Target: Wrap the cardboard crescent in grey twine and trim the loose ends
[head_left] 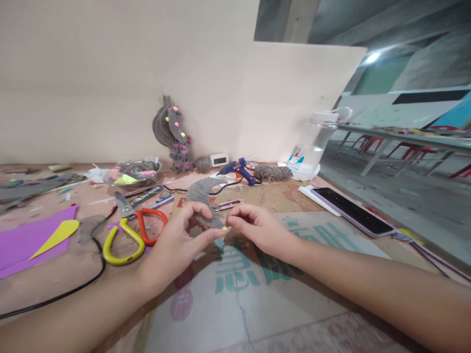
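A grey yarn-wrapped crescent (201,189) is gripped between the thumb and fingers of my left hand (193,228), above the cardboard sheet. At its lower tip shows a small yellow bit (224,228), too small to name. Close beside that tip my right hand (253,225) is closed in a pinch, and whatever its fingertips hold is hidden. Under the hands a thin grey strand (241,309) runs down over the printed cardboard (294,304). Just behind my hands lie small pink-handled tweezers or snips (230,204), blurred.
Left of my hands are scissors (134,233), purple sheets (35,235) and a bowl of bits (132,174). Behind stand a blue glue gun (239,169), a yarn skein (272,172), a decorated moon hanging (171,127) and a water bottle (309,147). A phone (353,211) lies right.
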A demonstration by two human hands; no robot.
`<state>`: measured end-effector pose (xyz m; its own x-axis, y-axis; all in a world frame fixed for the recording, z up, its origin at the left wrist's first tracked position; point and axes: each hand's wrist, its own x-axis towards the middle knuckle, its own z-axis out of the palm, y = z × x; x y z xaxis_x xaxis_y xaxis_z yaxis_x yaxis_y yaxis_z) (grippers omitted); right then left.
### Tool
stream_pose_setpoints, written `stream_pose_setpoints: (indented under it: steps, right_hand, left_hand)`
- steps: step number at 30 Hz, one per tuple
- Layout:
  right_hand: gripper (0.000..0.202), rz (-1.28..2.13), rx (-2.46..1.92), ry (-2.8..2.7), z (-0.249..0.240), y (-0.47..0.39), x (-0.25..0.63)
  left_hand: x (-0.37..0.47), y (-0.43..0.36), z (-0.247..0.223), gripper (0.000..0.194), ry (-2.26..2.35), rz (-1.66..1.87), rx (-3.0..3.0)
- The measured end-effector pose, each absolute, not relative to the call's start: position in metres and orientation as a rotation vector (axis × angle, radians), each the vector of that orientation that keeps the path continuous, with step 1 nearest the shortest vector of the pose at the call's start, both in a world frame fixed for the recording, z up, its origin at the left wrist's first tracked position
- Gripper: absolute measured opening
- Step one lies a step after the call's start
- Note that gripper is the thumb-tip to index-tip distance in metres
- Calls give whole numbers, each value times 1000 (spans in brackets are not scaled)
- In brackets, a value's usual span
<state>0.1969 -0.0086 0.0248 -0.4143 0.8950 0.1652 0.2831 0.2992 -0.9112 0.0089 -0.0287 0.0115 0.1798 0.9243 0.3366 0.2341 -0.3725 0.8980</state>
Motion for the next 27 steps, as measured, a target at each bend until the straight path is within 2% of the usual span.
stream_pose_setpoints:
  steps: [3, 7, 10, 13, 15, 17, 23, 27]
  right_hand:
    - [17, 1126, -1063, -1849, 25, -9, 197]
    - [18, 1093, -1050, -1919, 23, -7, 196]
    - [15, 947, -1058, -1964, 21, -4, 197]
    - [21, 826, -1089, -1784, 23, -1, 200]
    - [16, 809, -1100, -1651, 25, 0, 202]
    - [14, 795, -1107, -1602, 26, 0, 204]
    - [17, 857, -1085, -1787, 25, -8, 200]
    - [28, 847, -1111, -1894, 27, -14, 195]
  left_hand:
    - [7, -28, 13, 26, 1102, 1203, 1730]
    - [4, -30, 14, 8, 1071, 1184, 1783]
    - [3, -30, 13, 17, 1127, 1238, 1869]
    - [4, -28, 12, 18, 1138, 1233, 1815]
    - [5, -26, 11, 20, 1101, 1228, 1714]
    - [5, -23, 10, 27, 1081, 1227, 1646]
    - [3, -13, 6, 66, 1135, 1246, 1656]
    - [4, -12, 4, 75, 1045, 1213, 1613]
